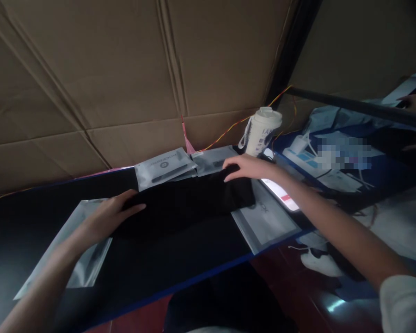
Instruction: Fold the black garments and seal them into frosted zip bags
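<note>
Left hand [119, 212], right hand [244, 166]: fingers loosely curved at flat black piece [197, 201], can't tell if gripping. Frosted rectangular pouch [164, 167] behind; tapered cup [262, 132] near right.

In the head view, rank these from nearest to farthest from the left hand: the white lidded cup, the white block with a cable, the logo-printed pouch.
From the left hand:
1. Logo-printed pouch: just ahead, slightly right.
2. White lidded cup: farther right, near the cardboard.
3. White block with a cable: far right, beyond the cup.
</note>
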`<act>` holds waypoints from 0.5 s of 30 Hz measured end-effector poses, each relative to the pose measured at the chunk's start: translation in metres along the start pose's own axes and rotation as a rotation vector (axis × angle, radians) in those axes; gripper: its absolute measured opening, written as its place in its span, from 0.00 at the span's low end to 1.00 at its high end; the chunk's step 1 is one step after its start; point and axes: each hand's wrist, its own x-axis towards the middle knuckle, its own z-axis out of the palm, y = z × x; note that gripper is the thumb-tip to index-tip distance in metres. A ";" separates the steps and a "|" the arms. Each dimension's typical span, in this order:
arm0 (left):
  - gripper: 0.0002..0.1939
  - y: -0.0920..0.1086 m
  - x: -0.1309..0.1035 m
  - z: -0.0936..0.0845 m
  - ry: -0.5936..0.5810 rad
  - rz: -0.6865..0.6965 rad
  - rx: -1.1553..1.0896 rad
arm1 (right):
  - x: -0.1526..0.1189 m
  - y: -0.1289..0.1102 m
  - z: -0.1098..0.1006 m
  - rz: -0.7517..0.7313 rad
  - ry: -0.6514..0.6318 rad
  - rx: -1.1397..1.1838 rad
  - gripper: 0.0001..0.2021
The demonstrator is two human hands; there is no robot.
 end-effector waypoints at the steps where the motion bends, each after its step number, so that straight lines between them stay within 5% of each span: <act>1: 0.28 0.002 0.009 0.007 -0.003 0.036 0.013 | 0.006 0.010 0.008 0.000 0.002 -0.043 0.15; 4: 0.28 0.002 0.023 0.021 0.073 0.095 0.077 | 0.014 0.023 0.028 0.000 0.046 -0.113 0.14; 7: 0.28 0.004 0.014 0.016 0.157 0.102 0.073 | 0.004 0.019 0.032 0.002 0.138 -0.265 0.15; 12: 0.25 0.004 -0.035 -0.012 0.278 0.126 -0.076 | -0.049 -0.011 0.012 -0.158 0.303 -0.316 0.17; 15: 0.19 -0.011 -0.071 -0.009 0.179 0.117 -0.078 | -0.097 -0.031 0.007 -0.110 0.362 -0.193 0.15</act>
